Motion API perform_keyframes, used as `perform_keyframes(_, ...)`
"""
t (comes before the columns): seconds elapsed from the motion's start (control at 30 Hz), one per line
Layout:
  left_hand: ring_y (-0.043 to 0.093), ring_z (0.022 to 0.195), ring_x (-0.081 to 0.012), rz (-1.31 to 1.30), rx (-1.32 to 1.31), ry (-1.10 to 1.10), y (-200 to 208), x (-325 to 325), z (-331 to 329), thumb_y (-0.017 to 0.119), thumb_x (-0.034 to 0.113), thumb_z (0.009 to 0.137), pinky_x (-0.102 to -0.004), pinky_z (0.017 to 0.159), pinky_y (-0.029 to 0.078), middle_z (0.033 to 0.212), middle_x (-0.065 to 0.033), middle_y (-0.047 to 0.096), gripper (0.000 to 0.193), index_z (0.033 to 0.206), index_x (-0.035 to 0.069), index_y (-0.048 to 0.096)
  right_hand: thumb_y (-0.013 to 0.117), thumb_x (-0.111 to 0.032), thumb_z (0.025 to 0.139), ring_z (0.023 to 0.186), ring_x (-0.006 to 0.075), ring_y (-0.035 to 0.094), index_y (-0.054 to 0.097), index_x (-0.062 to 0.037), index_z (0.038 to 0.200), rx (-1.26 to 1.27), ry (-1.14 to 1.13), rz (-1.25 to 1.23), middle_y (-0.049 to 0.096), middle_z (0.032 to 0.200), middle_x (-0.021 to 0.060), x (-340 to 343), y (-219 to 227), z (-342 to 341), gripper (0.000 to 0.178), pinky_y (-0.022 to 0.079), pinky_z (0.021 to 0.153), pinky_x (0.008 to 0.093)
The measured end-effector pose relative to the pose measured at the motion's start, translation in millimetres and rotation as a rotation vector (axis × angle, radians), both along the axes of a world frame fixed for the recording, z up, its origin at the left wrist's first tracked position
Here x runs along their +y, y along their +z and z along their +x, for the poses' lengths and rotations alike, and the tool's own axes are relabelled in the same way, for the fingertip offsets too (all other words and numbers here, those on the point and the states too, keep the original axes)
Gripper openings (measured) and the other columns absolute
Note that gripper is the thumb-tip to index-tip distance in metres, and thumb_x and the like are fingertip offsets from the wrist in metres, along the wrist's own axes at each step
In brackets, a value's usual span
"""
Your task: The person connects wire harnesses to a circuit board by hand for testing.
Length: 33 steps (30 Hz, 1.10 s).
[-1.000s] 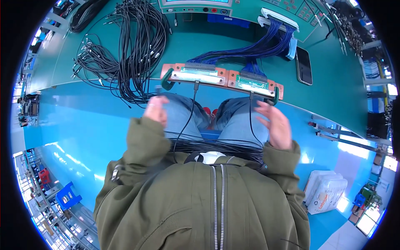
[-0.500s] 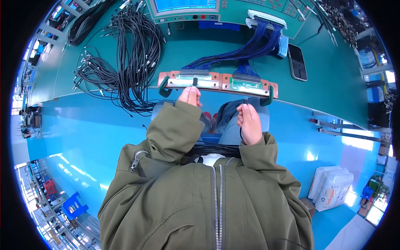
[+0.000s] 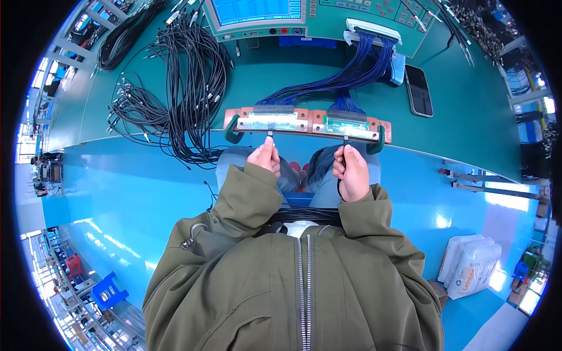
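Note:
At the near edge of the bench sits a test fixture (image 3: 309,121) with two green circuit boards on a reddish-brown base. My left hand (image 3: 265,157) pinches a black cable connector (image 3: 270,133) against the front edge of the left board (image 3: 272,120). In my right hand (image 3: 354,174), thumb and fingers grip another black cable connector (image 3: 346,141), its tip at the front edge of the right board (image 3: 345,124). Whether either connector is fully seated I cannot tell. The black cable from my right hand runs down toward black cables (image 3: 307,215) across my lap.
Dark green clamps (image 3: 233,130) flank the fixture. Blue ribbon wires (image 3: 328,76) link it to a green tester (image 3: 257,26) with a screen. A large bundle of black cables (image 3: 190,76) hangs over the bench edge at left. A phone (image 3: 418,90) lies at right.
My left hand has drawn back toward me, bringing its connector from over the left board to the front edge. The right connector's tip has come up to the right board's edge.

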State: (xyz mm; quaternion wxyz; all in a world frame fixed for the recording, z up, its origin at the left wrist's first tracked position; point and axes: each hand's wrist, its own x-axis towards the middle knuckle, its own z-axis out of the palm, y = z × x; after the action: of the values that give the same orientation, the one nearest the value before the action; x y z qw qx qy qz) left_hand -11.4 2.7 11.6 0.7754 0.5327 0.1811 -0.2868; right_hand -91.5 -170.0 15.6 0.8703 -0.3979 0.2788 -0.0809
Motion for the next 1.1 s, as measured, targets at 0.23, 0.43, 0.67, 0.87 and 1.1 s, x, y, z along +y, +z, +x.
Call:
perform_keyframes(0.23, 0.026, 0.037, -0.0062, 0.013, -0.051, -0.013, -1, -5, 1, 0.044, 0.039, 0.085, -0.0210, 0.034, 0.023, 0.048, 0.0010, 0.032, 0.038, 0.061, 0.008, 0.044, 0.038, -0.019, 0.089, 0.051, 0.0053, 0.032, 0.048, -0.0022, 0.081, -0.047, -0.080, 0.052, 0.042, 0.072, 0.0039, 7, 0, 4, 0.021, 0.026, 0.043, 0.0163)
perform_keyframes(0.43, 0.027, 0.037, -0.0062, 0.050, -0.074, -0.035, 3, -6, 0, 0.045, 0.039, 0.085, -0.0211, 0.034, 0.024, 0.048, 0.0011, 0.033, 0.038, 0.062, 0.008, 0.045, 0.039, -0.019, 0.088, 0.052, 0.0065, 0.034, 0.049, -0.0022, 0.081, -0.044, 0.003, 0.044, 0.043, 0.073, 0.0046, -6, 5, 13, 0.021, 0.029, 0.045, 0.0180)
perform_keyframes(0.67, 0.028, 0.038, -0.0065, 0.079, -0.089, 0.024, -6, -6, 1, 0.045, 0.037, 0.085, -0.0214, 0.034, 0.025, 0.048, 0.0008, 0.033, 0.037, 0.063, 0.008, 0.046, 0.040, -0.019, 0.088, 0.052, 0.0076, 0.036, 0.049, -0.0020, 0.080, -0.020, 0.148, 0.022, 0.044, 0.073, 0.0049, -18, 11, 14, 0.021, 0.031, 0.046, 0.0206)
perform_keyframes(0.87, 0.026, 0.037, -0.0056, 0.093, -0.113, 0.085, -6, -16, 3, 0.043, 0.035, 0.086, -0.0211, 0.035, 0.023, 0.047, 0.0018, 0.033, 0.037, 0.062, 0.007, 0.046, 0.041, -0.019, 0.087, 0.055, 0.0086, 0.040, 0.051, -0.0004, 0.083, 0.043, 0.161, -0.097, 0.047, 0.073, 0.0056, -25, 6, 8, 0.022, 0.035, 0.049, 0.0215)
perform_keyframes(1.1, 0.037, 0.045, -0.0075, 0.093, -0.188, -0.131, 7, 10, 12, 0.047, 0.025, 0.084, -0.0215, 0.042, 0.031, 0.052, -0.0005, 0.043, 0.027, 0.070, 0.004, 0.054, 0.047, -0.004, 0.081, 0.070, 0.0156, 0.048, 0.052, 0.0008, 0.090, -0.021, 0.094, -0.396, 0.049, 0.086, 0.0085, -63, 15, -50, 0.011, 0.043, 0.066, 0.0255)
